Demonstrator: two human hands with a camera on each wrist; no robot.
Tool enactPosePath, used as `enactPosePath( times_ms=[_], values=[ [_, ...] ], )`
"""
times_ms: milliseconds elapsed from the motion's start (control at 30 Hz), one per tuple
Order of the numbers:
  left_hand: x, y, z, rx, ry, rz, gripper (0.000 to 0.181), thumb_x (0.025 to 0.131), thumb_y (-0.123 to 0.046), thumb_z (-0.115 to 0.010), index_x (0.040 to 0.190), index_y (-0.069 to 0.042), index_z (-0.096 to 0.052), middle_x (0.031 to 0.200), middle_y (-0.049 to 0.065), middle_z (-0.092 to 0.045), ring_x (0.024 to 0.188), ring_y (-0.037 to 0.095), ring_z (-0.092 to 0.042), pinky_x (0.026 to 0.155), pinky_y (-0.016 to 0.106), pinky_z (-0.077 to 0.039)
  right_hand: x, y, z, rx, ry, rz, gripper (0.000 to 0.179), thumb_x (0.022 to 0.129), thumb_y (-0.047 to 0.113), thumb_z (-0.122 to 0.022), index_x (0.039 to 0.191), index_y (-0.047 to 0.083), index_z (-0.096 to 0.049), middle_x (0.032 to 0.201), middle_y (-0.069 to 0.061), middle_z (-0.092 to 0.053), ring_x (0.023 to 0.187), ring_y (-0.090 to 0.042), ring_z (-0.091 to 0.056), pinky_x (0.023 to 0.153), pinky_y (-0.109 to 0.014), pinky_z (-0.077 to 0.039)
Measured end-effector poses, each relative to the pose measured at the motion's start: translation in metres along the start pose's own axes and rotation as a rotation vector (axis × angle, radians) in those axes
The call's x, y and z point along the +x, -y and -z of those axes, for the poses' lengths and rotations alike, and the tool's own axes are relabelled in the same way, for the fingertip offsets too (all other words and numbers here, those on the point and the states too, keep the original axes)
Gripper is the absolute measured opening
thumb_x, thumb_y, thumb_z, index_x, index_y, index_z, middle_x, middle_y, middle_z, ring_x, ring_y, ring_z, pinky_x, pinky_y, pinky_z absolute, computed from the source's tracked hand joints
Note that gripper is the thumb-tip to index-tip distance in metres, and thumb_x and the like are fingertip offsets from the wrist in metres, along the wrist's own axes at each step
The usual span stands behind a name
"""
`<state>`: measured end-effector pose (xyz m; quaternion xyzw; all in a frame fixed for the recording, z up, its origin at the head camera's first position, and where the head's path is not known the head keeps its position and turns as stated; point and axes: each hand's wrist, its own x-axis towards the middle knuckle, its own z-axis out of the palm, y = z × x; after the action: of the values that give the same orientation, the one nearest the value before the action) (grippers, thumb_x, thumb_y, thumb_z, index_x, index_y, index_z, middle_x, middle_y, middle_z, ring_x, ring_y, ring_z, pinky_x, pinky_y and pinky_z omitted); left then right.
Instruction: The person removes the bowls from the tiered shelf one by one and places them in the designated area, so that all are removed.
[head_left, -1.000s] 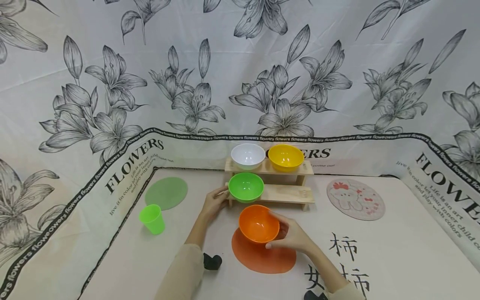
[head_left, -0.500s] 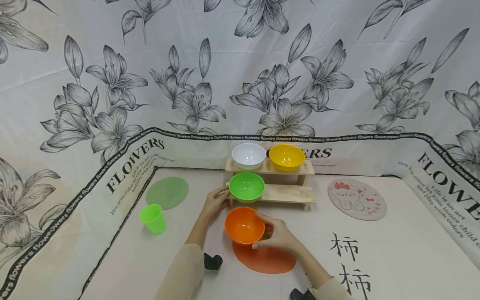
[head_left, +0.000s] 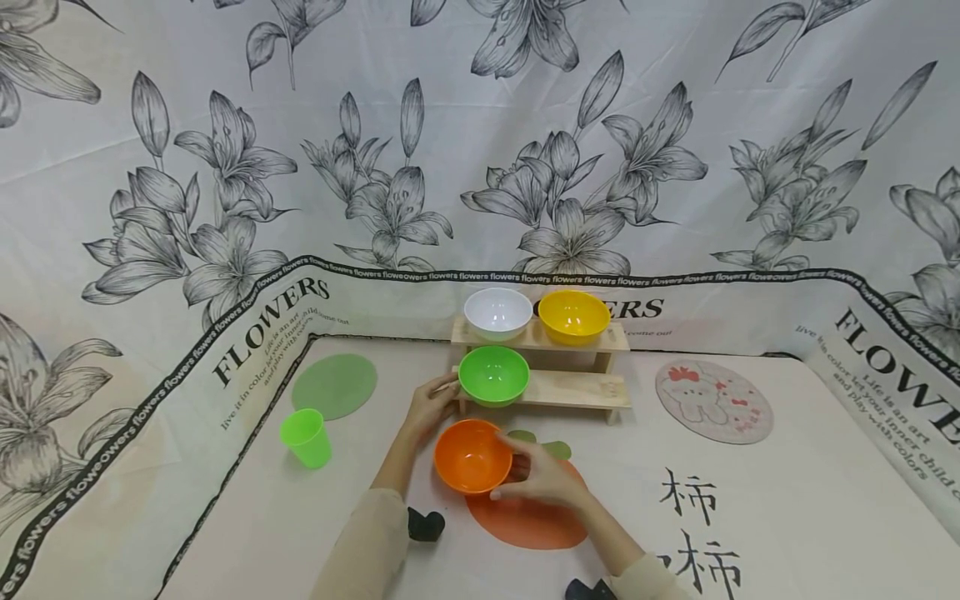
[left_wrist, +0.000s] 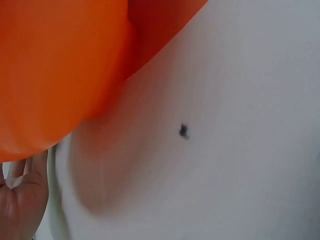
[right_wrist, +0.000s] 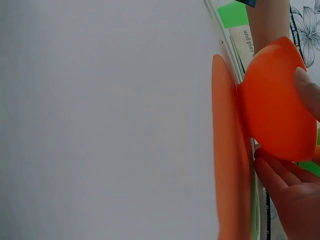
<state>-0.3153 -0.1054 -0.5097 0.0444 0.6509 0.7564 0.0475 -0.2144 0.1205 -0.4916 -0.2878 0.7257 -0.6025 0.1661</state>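
My right hand grips the orange bowl by its right side. The bowl is held over the left part of an orange persimmon-shaped mat. In the right wrist view, the thumb lies on the wall of the bowl and the other fingers are below it. My left hand is at the left end of the wooden two-step rack, close beside the green bowl on its lower step. Its fingertips are hidden behind the orange bowl in the left wrist view.
On the rack's upper step stand a white bowl and a yellow bowl. A green cup stands at left, near a round green mat. A round pink mat lies at right. Flowered cloth hangs behind.
My right hand has carried the orange bowl leftward and slightly toward me, uncovering green leaf shapes at the mat's top. The left hand has stayed at the rack.
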Motion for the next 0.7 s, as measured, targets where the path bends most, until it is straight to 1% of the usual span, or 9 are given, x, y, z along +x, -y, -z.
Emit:
enactPosePath(
  times_ms=[100,167,367,633,700],
  values=[
    [0.0004,0.0001,0.0005,-0.013,-0.002,0.008,0.038,0.094,-0.006,-0.055,0.13,0.005,-0.051,0.125,0.028,-0.055,0.101,0.024,-0.064,0.091,0.037,-0.052,0.0008,0.0016,-0.002,0.01,0.0,-0.015,0.086,0.078,0.01,-0.078,0.142,-0.012,-0.026,0.143,-0.032,-0.033,0.121,-0.042,-0.048,0.095,-0.033,-0.049],
    [0.0008,0.0007,0.0011,-0.01,0.004,0.0,0.038,0.095,-0.006,-0.055,0.13,0.006,-0.051,0.125,0.028,-0.055,0.101,0.024,-0.064,0.091,0.038,-0.052,0.001,0.0033,-0.0029,0.013,-0.005,-0.027,0.086,0.077,0.01,-0.078,0.143,-0.011,-0.026,0.144,-0.031,-0.033,0.122,-0.041,-0.048,0.095,-0.032,-0.049],
    [0.0019,0.0021,0.0019,-0.005,0.004,-0.007,0.039,0.094,-0.008,-0.056,0.131,0.005,-0.051,0.126,0.027,-0.055,0.103,0.024,-0.063,0.091,0.038,-0.051,0.0014,0.0046,-0.0046,-0.004,-0.013,-0.03,0.085,0.078,0.01,-0.078,0.143,-0.01,-0.027,0.144,-0.03,-0.032,0.122,-0.041,-0.048,0.096,-0.032,-0.048],
    [0.0017,0.0022,0.0019,0.009,0.009,-0.003,0.041,0.095,-0.01,-0.056,0.132,0.005,-0.049,0.129,0.027,-0.052,0.109,0.029,-0.06,0.093,0.04,-0.05,0.0022,0.0012,-0.0043,-0.022,-0.013,-0.016,0.082,0.078,0.012,-0.078,0.142,-0.008,-0.031,0.141,-0.028,-0.039,0.12,-0.039,-0.05,0.096,-0.034,-0.049],
    [0.0012,0.0022,0.0016,0.004,0.007,0.0,0.041,0.095,-0.01,-0.057,0.132,0.004,-0.05,0.129,0.026,-0.052,0.11,0.03,-0.06,0.093,0.039,-0.05,0.0015,0.0012,-0.0033,-0.024,-0.03,-0.006,0.08,0.077,0.013,-0.078,0.141,-0.007,-0.034,0.138,-0.028,-0.042,0.118,-0.039,-0.052,0.095,-0.034,-0.05]
  ],
)
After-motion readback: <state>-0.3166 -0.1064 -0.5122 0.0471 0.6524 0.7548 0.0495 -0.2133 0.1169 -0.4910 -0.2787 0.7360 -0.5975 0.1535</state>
